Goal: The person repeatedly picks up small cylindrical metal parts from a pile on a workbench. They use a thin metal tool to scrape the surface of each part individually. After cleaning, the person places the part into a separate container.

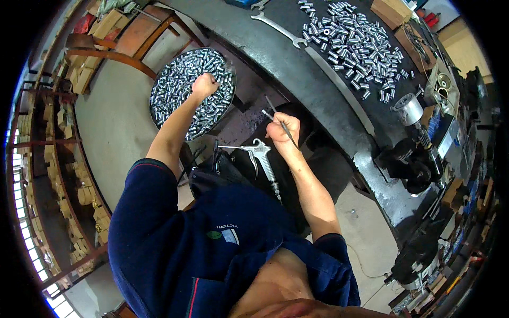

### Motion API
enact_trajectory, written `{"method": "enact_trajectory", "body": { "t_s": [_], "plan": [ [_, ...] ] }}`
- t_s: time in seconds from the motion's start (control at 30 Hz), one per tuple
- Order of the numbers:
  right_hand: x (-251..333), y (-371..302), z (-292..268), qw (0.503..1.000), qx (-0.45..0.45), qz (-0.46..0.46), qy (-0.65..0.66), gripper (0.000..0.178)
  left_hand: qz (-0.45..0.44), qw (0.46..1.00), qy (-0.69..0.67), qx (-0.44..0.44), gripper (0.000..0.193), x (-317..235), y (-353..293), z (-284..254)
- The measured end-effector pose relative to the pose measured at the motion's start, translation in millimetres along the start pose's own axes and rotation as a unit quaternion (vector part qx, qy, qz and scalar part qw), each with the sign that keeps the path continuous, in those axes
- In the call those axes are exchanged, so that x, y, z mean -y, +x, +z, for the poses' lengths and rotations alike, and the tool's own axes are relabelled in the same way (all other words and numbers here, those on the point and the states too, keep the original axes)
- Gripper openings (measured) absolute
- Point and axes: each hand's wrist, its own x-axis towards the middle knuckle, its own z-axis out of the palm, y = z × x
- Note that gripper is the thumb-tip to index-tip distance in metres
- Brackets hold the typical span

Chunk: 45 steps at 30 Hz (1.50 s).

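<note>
My left hand [205, 85] is closed over a round tub [151, 108] heaped with small shiny metal sleeves [177, 74]. Its fingers curl downward, so anything in them is hidden. My right hand [284, 127] grips a thin dark rod [287, 132] like a pencil, the rod slanting up past the fingers. From the same fingers pokes a small bright metal cylinder [267, 113], probably one of the sleeves. Across my lap lies a silver air blow gun [260, 154] with a long thin nozzle, touched by neither hand.
On the dark workbench [275, 53] to the right lie a spread pile of metal sleeves [360, 45], an open-end wrench [278, 29] and a long flat metal strip [339, 87]. A machine fixture [416, 159] stands farther right. A wooden chair [138, 42] and a shelf rack [58, 159] are at left.
</note>
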Motion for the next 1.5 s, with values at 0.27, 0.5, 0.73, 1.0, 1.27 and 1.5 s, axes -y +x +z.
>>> {"method": "enact_trajectory", "body": {
  "t_s": [0.27,0.5,0.73,1.0,1.27,1.5],
  "plan": [
    [1,1,-4,0.995,0.001,-0.018,-0.099,0.023,0.079,0.939,-0.289,0.169,0.016,-5,-3,-24],
    [4,-2,0,0.997,0.006,-0.024,-0.075,0.021,0.042,0.634,-0.654,0.411,0.023,-74,-89,-64],
    [16,-1,-6,0.998,0.0,-0.038,-0.052,0.019,0.028,0.652,-0.621,0.435,0.022,-108,-117,-68],
    [33,-1,-7,0.983,0.018,-0.126,-0.129,0.021,0.189,0.812,-0.427,0.35,0.021,-138,-126,-95],
    [11,0,-8,0.996,-0.022,-0.076,-0.033,0.019,0.216,0.778,-0.462,0.367,0.023,-147,-131,-96],
    [28,-2,-8,0.997,-0.007,-0.02,0.075,0.017,0.207,0.797,-0.456,0.337,0.022,-140,-120,-97]
  ]
}}
